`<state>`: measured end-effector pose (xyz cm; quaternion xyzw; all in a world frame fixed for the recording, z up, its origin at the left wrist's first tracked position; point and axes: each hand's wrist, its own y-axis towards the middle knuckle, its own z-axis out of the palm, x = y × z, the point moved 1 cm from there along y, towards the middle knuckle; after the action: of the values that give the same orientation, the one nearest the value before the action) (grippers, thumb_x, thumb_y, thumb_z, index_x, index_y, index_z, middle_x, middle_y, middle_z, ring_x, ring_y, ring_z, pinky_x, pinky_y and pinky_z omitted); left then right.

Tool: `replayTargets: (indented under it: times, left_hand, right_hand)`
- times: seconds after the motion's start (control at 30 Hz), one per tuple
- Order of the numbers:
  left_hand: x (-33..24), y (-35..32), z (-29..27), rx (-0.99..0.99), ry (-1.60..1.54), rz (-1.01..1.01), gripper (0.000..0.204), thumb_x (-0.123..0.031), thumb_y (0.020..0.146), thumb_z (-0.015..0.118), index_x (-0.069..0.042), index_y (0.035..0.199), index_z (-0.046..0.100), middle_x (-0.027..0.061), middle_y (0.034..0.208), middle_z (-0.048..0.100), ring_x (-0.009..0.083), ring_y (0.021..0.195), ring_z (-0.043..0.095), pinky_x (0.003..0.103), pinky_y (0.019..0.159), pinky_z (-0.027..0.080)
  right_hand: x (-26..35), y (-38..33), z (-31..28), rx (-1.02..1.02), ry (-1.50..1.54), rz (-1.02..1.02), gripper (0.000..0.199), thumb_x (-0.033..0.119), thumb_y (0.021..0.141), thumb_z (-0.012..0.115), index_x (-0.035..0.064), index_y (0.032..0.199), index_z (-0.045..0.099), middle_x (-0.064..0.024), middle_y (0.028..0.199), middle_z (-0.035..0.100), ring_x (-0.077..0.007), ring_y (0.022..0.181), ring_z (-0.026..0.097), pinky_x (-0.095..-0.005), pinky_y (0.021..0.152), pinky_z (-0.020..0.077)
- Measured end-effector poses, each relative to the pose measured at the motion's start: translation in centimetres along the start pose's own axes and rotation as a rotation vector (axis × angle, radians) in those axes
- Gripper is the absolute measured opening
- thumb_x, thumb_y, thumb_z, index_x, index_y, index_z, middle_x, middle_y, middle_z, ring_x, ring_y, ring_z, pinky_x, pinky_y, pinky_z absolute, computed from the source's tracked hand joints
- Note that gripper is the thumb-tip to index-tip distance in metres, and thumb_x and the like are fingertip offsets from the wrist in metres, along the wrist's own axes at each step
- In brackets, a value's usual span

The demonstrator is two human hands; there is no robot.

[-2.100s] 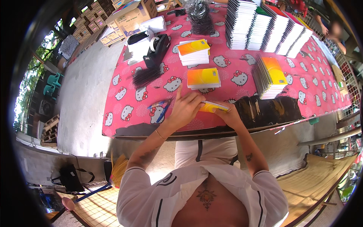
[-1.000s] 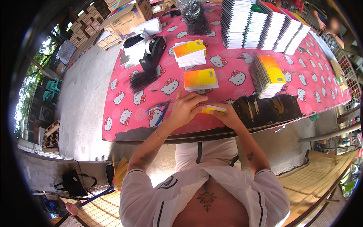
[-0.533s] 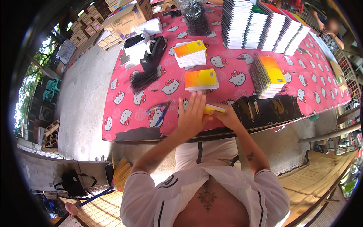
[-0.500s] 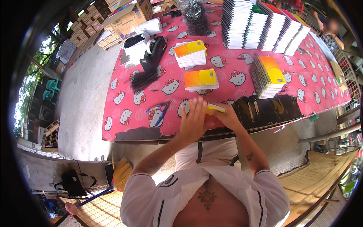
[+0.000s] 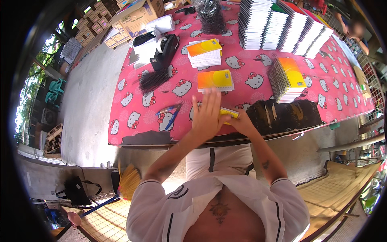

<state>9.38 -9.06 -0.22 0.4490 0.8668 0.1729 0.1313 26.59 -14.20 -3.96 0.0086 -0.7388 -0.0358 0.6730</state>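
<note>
My left hand (image 5: 207,114) lies flat with fingers spread on top of a small yellow notebook (image 5: 229,113) at the near edge of the table. My right hand (image 5: 238,121) grips that notebook's right end from below. Just beyond my fingers rests a single orange and yellow notebook (image 5: 215,80) on the pink patterned tablecloth (image 5: 250,64). A short stack of the same notebooks (image 5: 204,53) sits farther back.
A fanned stack of spiral notebooks (image 5: 285,78) stands to the right, tall stacks (image 5: 282,28) behind it. Black spiral coils (image 5: 153,80), a tape dispenser (image 5: 166,50) and pens (image 5: 171,113) lie left. Black plastic covers (image 5: 284,115) rest at the near right.
My left hand has opened from a curled grip and now presses flat, fingers spread, over the yellow notebook. The right hand stays at its end.
</note>
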Motion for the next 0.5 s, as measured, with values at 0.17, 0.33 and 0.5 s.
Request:
replayTargets:
  times: [0.17,0.33,0.5]
  left_hand:
    - [-0.9,-2.2,1.2,-0.027,-0.052,0.025,0.09,-0.06,0.094,0.048,0.006,0.152,0.028,0.0282,0.159,0.027,0.0405,0.151,0.021,0.07,0.114,0.012]
    - [-1.4,-3.9,1.7,0.013,-0.119,0.031,0.089,-0.059,0.095,0.047,0.007,0.151,0.029,0.03,0.158,0.027,0.0455,0.149,0.021,0.071,0.113,0.012]
    - [-0.3,-2.2,1.1,-0.023,0.013,0.028,0.093,-0.062,0.093,0.048,0.01,0.149,0.03,0.0329,0.156,0.029,0.0478,0.148,0.023,0.072,0.112,0.013]
  right_hand:
    - [0.3,0.0,0.4,-0.075,-0.003,-0.054,0.031,0.016,0.094,0.069,-0.0017,0.12,0.067,-0.0077,0.097,0.074,-0.008,0.088,0.063,-0.0284,0.079,0.0529]
    - [-0.2,-0.6,0.4,0.018,-0.136,-0.043,0.031,0.013,0.091,0.07,0.0002,0.119,0.067,-0.0113,0.095,0.074,-0.0094,0.086,0.064,-0.0303,0.078,0.0532]
    - [-0.1,-0.8,2.0,0.058,-0.116,-0.169,0.031,0.007,0.089,0.067,0.0012,0.119,0.068,-0.0121,0.094,0.074,-0.0135,0.083,0.067,-0.0325,0.076,0.0537]
